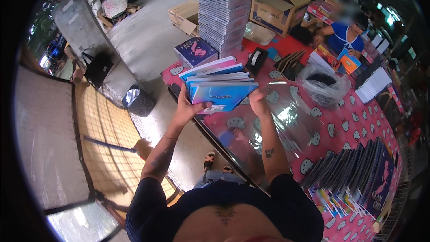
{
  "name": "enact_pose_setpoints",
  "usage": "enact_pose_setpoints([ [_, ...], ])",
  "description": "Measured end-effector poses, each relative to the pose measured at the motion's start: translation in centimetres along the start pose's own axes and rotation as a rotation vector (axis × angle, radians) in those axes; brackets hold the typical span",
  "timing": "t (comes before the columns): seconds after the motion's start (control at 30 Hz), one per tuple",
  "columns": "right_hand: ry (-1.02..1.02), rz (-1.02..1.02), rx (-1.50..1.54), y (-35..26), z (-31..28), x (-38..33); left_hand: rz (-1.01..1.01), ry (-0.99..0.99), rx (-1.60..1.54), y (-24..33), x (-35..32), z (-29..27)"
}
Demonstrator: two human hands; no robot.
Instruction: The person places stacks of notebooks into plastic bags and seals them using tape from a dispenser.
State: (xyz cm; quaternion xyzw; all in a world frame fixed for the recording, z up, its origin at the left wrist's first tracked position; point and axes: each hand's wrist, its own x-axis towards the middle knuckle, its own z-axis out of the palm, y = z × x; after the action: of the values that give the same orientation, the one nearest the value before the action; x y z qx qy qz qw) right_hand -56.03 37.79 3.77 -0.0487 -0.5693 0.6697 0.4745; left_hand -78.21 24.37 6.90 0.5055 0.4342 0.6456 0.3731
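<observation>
A fanned bundle of blue-covered notebooks (222,95) is held up over the near left edge of the table. My left hand (189,107) grips its left side, thumb across the front cover. Against the right edge rests my right hand (257,101), its fingers partly hidden by the notebooks. Beneath my right forearm, clear plastic sheets (289,123) lie on the pink patterned tablecloth (345,127). Just beyond the bundle sits a dark purple notebook stack (196,52), with a black tape dispenser (256,59) to the right.
A tall pile of spiral notebooks (226,13) rises at the table's far edge. Leaning spiral notebooks (349,177) fill the near right. Across the table, a person in blue (342,38) handles notebooks beside a plastic bag (322,85). Cardboard boxes (273,15) stand behind; a bin (139,101) is at left.
</observation>
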Motion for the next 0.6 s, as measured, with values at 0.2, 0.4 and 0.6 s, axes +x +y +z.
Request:
enact_pose_setpoints([
  [0.2, 0.270, -0.015, -0.437, 11.2, -1.1, 2.2, -0.190, -0.221, -0.025, -14.7, 5.1, -6.8],
  [0.4, 0.425, 0.058, -0.378, 11.7, -0.2, 3.0, -0.129, -0.241, -0.092, -11.8, 9.1, -7.0],
  [0.6, 0.560, 0.069, -0.352, 13.5, 1.4, 3.6, -0.261, -0.266, -0.167, -11.8, 10.8, -7.9],
])
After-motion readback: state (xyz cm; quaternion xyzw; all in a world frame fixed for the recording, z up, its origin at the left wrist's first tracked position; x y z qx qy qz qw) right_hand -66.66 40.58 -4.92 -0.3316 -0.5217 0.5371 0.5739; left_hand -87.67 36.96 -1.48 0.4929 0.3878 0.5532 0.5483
